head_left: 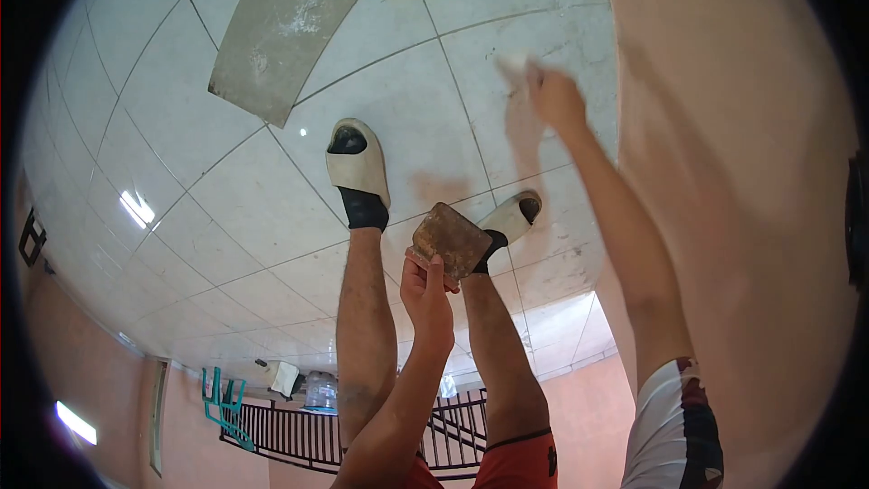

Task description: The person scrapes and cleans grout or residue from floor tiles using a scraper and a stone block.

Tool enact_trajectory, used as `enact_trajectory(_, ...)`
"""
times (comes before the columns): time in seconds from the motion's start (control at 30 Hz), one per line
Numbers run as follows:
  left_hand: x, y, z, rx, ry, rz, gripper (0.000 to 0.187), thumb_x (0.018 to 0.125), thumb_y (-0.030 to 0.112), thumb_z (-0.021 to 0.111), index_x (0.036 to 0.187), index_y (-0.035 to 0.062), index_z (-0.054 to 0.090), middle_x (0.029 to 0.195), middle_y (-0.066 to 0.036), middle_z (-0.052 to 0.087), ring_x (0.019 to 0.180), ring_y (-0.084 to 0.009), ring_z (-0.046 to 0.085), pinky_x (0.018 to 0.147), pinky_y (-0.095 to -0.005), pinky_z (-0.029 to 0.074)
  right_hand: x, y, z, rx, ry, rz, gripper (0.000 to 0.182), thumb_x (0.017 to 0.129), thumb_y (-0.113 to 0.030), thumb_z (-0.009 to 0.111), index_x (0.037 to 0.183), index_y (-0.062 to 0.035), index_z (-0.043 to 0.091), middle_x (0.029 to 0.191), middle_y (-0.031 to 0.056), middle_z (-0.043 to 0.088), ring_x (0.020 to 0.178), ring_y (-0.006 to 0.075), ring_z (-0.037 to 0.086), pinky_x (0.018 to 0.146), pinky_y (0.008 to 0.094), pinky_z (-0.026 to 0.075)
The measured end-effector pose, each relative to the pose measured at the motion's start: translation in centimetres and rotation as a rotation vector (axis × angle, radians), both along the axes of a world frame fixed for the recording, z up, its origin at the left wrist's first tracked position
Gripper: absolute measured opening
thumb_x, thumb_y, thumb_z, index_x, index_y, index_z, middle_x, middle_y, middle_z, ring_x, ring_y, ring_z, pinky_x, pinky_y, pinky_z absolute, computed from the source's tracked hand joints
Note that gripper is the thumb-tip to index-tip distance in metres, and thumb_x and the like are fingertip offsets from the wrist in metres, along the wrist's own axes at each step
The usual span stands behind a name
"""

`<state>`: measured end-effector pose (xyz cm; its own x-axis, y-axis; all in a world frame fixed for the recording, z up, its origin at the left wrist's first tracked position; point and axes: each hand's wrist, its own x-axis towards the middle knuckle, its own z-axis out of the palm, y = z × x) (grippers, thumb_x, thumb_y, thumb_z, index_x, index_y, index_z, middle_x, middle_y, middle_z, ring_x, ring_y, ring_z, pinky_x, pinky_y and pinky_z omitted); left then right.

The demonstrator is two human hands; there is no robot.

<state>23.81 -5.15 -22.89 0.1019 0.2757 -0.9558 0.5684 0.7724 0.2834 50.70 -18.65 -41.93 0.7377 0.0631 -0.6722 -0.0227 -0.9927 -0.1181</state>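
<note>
A flat, brownish square piece (451,241) is gripped between the thumb and fingers of my left hand (428,294), held above the floor between my legs. My right hand (554,95) is stretched forward over the tiles near the wall, its fingers closed at a small pale thing (514,63) that is blurred by motion. What that pale thing is cannot be made out. A grey board (294,27) with white smears lies on the tiled floor ahead, to the left of my right hand.
My feet, in pale slides (359,172) and black socks, stand on glossy white tiles (398,81). A peach wall (724,172) rises close on the right. Behind are a dark railing (290,435), a teal plastic chair (223,407) and clear bottles (320,389).
</note>
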Motion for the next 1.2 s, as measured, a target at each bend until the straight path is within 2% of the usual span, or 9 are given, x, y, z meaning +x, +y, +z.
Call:
enact_trajectory(0.13,-0.9,-0.9,-0.4,-0.006,0.03,-0.042,0.015,0.098,0.018,0.056,0.109,0.0074,0.054,0.081,0.001,0.056,0.065,-0.0055,0.049,0.062,-0.0243,0.043,14.3,3.1,-4.4,0.149,-0.345,0.122,0.059,0.097,-0.05,0.041,0.091,0.0007,0.07,0.092,0.0263,0.067,0.091,0.0456,0.064,0.08,0.0509,0.05)
enact_trajectory(0.2,-0.2,-0.8,-0.4,0.003,0.048,-0.058,0.014,0.098,0.018,0.055,0.108,0.0076,0.054,0.079,0.001,0.056,0.064,-0.0055,0.049,0.061,-0.0242,0.042,17.1,5.1,-4.4,0.134,-0.314,0.065,0.038,0.091,-0.033,0.055,0.105,-0.0002,0.068,0.105,0.025,0.068,0.103,0.0384,0.065,0.088,0.0452,0.053)
enact_trajectory(0.37,0.4,-1.1,-0.1,0.018,-0.01,-0.079,0.013,0.098,0.018,0.055,0.106,0.0081,0.053,0.077,0.002,0.054,0.063,-0.0056,0.048,0.061,-0.0243,0.042,6.4,1.0,-3.9,0.057,-0.211,0.061,0.063,0.099,-0.049,0.036,0.086,0.0015,0.07,0.09,0.0267,0.067,0.09,0.0444,0.065,0.081,0.0524,0.05)
enact_trajectory(0.5,1.5,-2.0,0.4,-0.02,0.01,-0.051,0.013,0.098,0.019,0.056,0.105,0.0084,0.053,0.077,0.002,0.054,0.064,-0.0055,0.049,0.061,-0.0243,0.042,-1.8,-4.9,-0.4,0.038,-0.025,0.118,0.053,0.099,-0.045,0.039,0.097,-0.0025,0.071,0.099,0.0225,0.069,0.092,0.0414,0.066,0.082,0.0511,0.051)
enact_trajectory(0.77,2.6,-3.3,1.0,-0.045,0.061,-0.008,0.011,0.098,0.014,0.055,0.103,0.0047,0.054,0.077,0.0,0.054,0.063,-0.0062,0.05,0.059,-0.0237,0.043,17.5,-3.7,-4.6,0.188,-0.384,0.174,0.055,0.098,-0.047,0.04,0.099,-0.0012,0.07,0.099,0.024,0.069,0.093,0.0427,0.065,0.081,0.0506,0.052)
enact_trajectory(0.93,9.8,-4.4,6.4,-0.167,0.015,-0.055,0.012,0.099,0.017,0.054,0.102,0.0061,0.053,0.074,0.0,0.054,0.064,-0.0059,0.051,0.058,-0.0244,0.042,8.6,-6.3,-4.7,-0.004,-0.218,0.042,0.065,0.1,-0.05,0.036,0.083,0.0018,0.07,0.086,0.0281,0.066,0.082,0.0463,0.065,0.075,0.0542,0.051)
enact_trajectory(1.0,11.5,-4.2,10.3,-0.259,-0.016,-0.494,0.011,0.097,0.015,0.056,0.101,0.0047,0.054,0.074,-0.004,0.056,0.063,-0.0143,0.055,0.059,-0.0294,0.044,2.1,-9.0,-2.6,-0.043,-0.058,0.037,0.067,0.1,-0.052,0.035,0.079,0.0015,0.069,0.084,0.0285,0.066,0.081,0.0456,0.065,0.074,0.0546,0.051)
enact_trajectory(1.1,14.0,-2.3,14.9,-0.144,-0.443,-0.926,0.009,0.092,0.009,0.058,0.097,0.0023,0.056,0.075,-0.011,0.058,0.067,-0.0256,0.06,0.063,-0.0348,0.047,-1.9,-11.2,0.4,-0.007,0.042,0.049,0.041,0.096,-0.037,0.05,0.117,-0.0061,0.067,0.094,0.0245,0.068,0.086,0.0414,0.066,0.077,0.0502,0.052)
enact_trajectory(1.2,17.0,-1.1,17.1,0.192,-0.837,-1.484,0.024,0.07,0.014,0.071,0.09,0.0076,0.06,0.083,-0.007,0.062,0.083,-0.0268,0.06,0.072,-0.0406,0.046,2.7,-11.1,1.4,0.15,-0.004,0.034,0.043,0.091,-0.029,0.056,0.131,-0.0143,0.06,0.099,0.0224,0.068,0.091,0.0396,0.065,0.081,0.0472,0.051)
